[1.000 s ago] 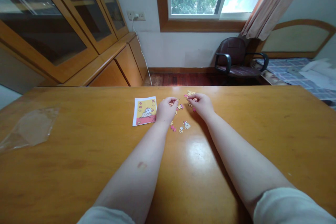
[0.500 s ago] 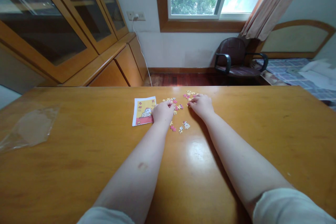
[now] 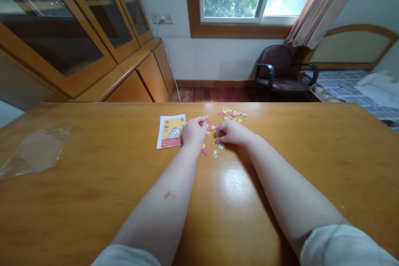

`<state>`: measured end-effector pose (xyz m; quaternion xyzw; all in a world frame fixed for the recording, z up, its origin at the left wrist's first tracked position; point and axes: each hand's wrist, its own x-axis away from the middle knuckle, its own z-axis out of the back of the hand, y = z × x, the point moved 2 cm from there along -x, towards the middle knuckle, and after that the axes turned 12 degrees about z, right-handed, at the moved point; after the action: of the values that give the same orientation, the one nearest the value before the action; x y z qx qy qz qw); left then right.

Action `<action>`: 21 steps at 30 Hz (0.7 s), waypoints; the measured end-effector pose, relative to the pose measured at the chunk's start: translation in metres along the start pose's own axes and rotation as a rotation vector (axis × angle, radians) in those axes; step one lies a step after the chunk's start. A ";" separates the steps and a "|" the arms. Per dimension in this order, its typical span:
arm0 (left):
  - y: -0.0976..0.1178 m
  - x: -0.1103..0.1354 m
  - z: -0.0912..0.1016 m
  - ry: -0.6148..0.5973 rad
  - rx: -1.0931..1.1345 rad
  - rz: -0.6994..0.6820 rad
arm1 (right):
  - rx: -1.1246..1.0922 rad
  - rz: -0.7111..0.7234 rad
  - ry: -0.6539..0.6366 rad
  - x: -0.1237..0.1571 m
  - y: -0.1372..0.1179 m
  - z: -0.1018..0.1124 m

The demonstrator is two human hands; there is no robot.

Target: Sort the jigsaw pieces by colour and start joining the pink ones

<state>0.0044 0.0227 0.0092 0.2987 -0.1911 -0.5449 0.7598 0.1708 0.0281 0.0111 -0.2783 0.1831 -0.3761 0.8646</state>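
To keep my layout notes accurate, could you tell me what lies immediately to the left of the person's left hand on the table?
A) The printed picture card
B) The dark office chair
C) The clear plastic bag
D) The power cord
A. The yellow and red printed picture card lies right beside the left hand, while the clear plastic bag lies far off.

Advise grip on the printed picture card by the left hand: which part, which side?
Best pinch the left edge, from the left. The printed picture card lies flat on the wooden table, and that edge is free, while the left hand sits at its right edge.
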 end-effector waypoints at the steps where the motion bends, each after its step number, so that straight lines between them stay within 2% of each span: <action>1: 0.000 0.000 -0.001 -0.005 0.005 -0.004 | 0.052 0.011 0.037 -0.001 0.002 0.001; 4: -0.001 -0.002 -0.004 -0.009 0.011 -0.060 | 0.209 0.025 0.148 -0.002 0.009 0.002; 6: 0.000 -0.002 -0.007 -0.018 -0.002 -0.137 | 0.239 0.003 0.203 -0.002 0.013 0.003; 11: 0.006 0.005 -0.013 -0.111 -0.114 -0.333 | 0.211 -0.101 0.282 0.000 0.018 0.007; 17: 0.010 0.019 -0.017 -0.194 -0.209 -0.590 | 0.175 -0.165 0.491 0.003 0.021 0.013; 21: 0.009 0.021 -0.018 -0.218 -0.250 -0.629 | 0.032 -0.181 0.525 0.005 0.025 0.011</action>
<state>0.0289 0.0092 0.0012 0.1878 -0.1018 -0.8000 0.5607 0.1934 0.0420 0.0040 -0.1727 0.3691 -0.5139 0.7548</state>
